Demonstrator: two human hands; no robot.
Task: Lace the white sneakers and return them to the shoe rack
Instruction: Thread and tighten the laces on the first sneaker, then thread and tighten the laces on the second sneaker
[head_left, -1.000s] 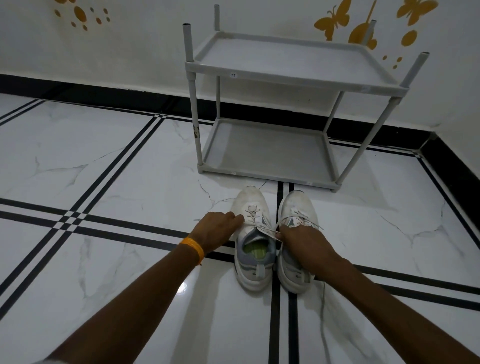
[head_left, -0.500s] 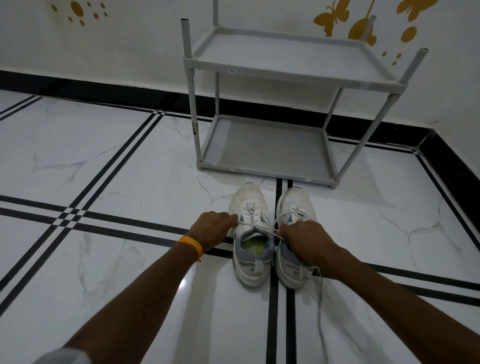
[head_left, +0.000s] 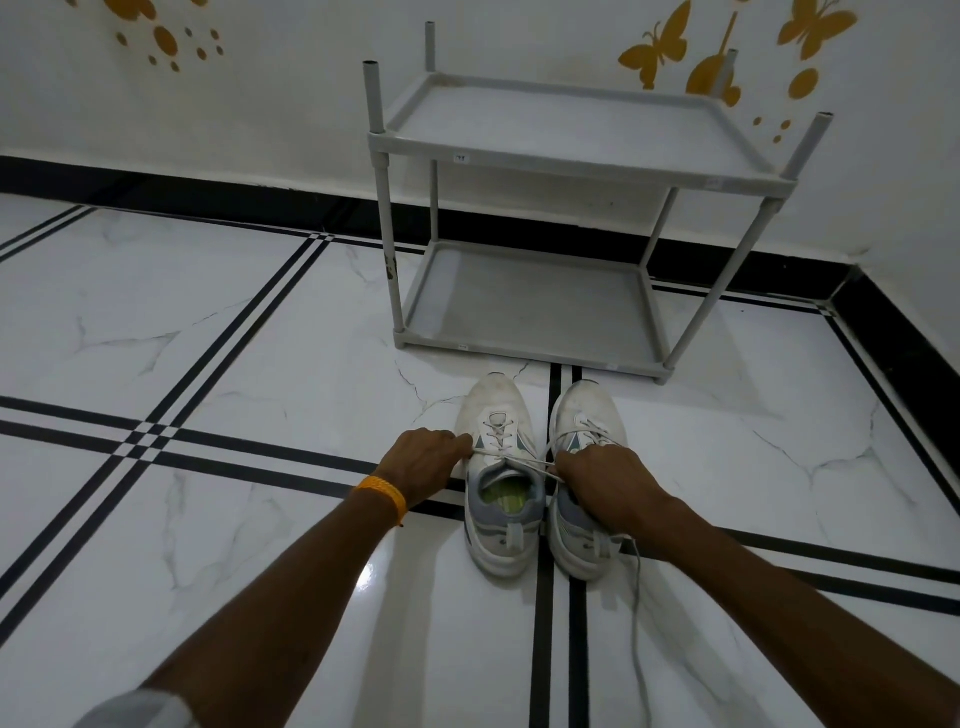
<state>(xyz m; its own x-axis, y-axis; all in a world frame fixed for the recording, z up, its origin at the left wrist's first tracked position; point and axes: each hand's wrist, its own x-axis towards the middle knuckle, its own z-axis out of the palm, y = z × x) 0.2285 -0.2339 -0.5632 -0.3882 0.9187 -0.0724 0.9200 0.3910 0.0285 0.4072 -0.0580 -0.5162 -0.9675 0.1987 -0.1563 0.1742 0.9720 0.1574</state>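
Observation:
Two white sneakers stand side by side on the floor, toes toward the rack: the left sneaker (head_left: 498, 415) and the right sneaker (head_left: 584, 410). My left hand (head_left: 423, 460) pinches one end of the left sneaker's lace (head_left: 519, 461) at the shoe's left side. My right hand (head_left: 602, 480) grips the other end, stretched taut across the shoe's opening, and covers the right sneaker's middle. A long loose lace (head_left: 636, 613) trails from under my right hand toward me. The grey two-shelf shoe rack (head_left: 524, 358) stands just beyond the toes, both shelves bare.
White marble floor with black stripe lines runs all around. A black skirting and a white wall with yellow butterfly stickers (head_left: 657, 47) lie behind the rack; another wall closes in at the right.
My hands have drawn apart a little, pulling the left sneaker's lace tighter across its opening. The sneakers stay where they were.

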